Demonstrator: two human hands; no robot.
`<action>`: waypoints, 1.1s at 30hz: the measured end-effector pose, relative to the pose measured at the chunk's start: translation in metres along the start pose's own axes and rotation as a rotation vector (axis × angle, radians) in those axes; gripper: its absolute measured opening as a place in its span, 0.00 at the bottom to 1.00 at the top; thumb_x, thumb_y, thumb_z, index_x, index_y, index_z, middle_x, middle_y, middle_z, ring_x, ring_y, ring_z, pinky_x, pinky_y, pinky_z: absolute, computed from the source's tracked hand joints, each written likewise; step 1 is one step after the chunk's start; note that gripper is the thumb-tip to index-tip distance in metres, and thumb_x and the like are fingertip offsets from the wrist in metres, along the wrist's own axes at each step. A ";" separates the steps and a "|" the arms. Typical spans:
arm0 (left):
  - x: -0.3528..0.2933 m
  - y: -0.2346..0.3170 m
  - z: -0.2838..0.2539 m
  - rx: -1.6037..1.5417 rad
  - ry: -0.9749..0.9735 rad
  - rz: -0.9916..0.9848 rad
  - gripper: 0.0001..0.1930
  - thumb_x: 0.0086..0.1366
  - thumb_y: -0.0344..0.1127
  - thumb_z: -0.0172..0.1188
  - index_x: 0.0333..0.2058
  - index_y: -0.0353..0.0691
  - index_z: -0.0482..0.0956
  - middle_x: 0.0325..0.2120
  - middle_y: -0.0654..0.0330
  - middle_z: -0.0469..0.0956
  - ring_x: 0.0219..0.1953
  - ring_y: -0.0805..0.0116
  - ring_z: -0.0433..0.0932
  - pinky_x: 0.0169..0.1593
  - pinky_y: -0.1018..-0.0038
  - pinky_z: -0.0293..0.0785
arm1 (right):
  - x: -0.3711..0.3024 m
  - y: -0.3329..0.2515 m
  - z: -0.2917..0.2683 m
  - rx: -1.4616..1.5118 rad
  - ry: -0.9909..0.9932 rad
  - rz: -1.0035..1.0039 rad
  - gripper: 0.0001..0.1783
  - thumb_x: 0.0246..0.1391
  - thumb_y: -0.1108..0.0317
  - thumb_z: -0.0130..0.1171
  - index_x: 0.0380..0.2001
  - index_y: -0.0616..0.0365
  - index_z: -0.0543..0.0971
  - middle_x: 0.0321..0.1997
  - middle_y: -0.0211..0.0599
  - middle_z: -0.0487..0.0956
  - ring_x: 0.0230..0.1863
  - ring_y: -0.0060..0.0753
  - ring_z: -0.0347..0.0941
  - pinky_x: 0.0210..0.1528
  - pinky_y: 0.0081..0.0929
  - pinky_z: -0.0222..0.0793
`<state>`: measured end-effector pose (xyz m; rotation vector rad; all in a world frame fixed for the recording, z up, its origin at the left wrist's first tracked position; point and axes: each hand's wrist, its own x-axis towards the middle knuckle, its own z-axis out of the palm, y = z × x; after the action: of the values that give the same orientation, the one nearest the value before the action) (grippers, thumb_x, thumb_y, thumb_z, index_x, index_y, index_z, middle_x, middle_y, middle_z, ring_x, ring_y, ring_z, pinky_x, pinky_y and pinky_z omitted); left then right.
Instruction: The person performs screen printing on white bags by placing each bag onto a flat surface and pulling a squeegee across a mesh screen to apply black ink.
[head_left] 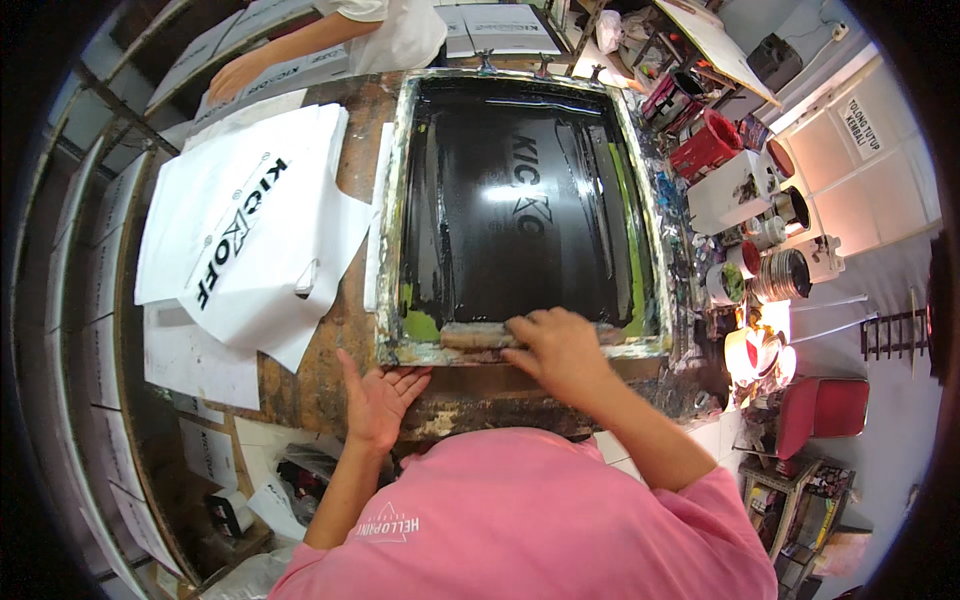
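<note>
A screen-printing frame (644,200) lies on the worktable, its mesh (470,270) covered in wet-looking black ink, with green strips showing along the sides. My right hand (560,350) grips a wooden-handled squeegee (473,337) at the near end of the screen, fingers closed over its right part. Palm up, my left hand (382,402) is open at the frame's near left corner, fingertips at or just under the rim; whether they touch it cannot be seen. It holds nothing.
Left of the screen, white sheets or bags with black print (170,240) are piled on the stained wooden table (335,345). A co-worker's arm (300,58) reaches over sheets behind them. Racks (100,350) stand left; ink tubs (705,145) and cans (780,275) crowd the right.
</note>
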<state>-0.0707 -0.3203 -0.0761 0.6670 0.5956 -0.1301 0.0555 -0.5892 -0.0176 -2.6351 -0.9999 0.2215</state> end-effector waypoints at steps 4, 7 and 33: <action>0.007 -0.002 0.005 0.130 0.078 -0.013 0.55 0.65 0.82 0.38 0.67 0.29 0.56 0.56 0.41 0.72 0.59 0.50 0.75 0.65 0.56 0.71 | 0.012 0.004 0.025 -0.023 0.141 -0.040 0.24 0.45 0.55 0.73 0.45 0.52 0.79 0.38 0.35 0.76 0.41 0.43 0.73 0.40 0.39 0.74; 0.008 -0.002 0.004 0.139 0.127 -0.034 0.54 0.66 0.81 0.37 0.66 0.30 0.57 0.55 0.42 0.72 0.57 0.50 0.75 0.64 0.55 0.71 | 0.058 0.030 0.020 -0.076 0.198 -0.067 0.24 0.44 0.57 0.74 0.43 0.52 0.78 0.37 0.35 0.74 0.41 0.43 0.73 0.40 0.40 0.74; -0.011 0.004 0.020 0.194 0.043 0.132 0.51 0.68 0.79 0.30 0.64 0.30 0.57 0.53 0.39 0.75 0.54 0.46 0.79 0.61 0.51 0.74 | 0.227 0.138 -0.035 -0.203 0.209 -0.163 0.24 0.61 0.42 0.58 0.39 0.53 0.78 0.32 0.44 0.83 0.37 0.52 0.81 0.38 0.50 0.75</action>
<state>-0.0693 -0.3306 -0.0555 0.8974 0.5830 -0.0504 0.3182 -0.5434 -0.0390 -2.6640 -1.2103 -0.1991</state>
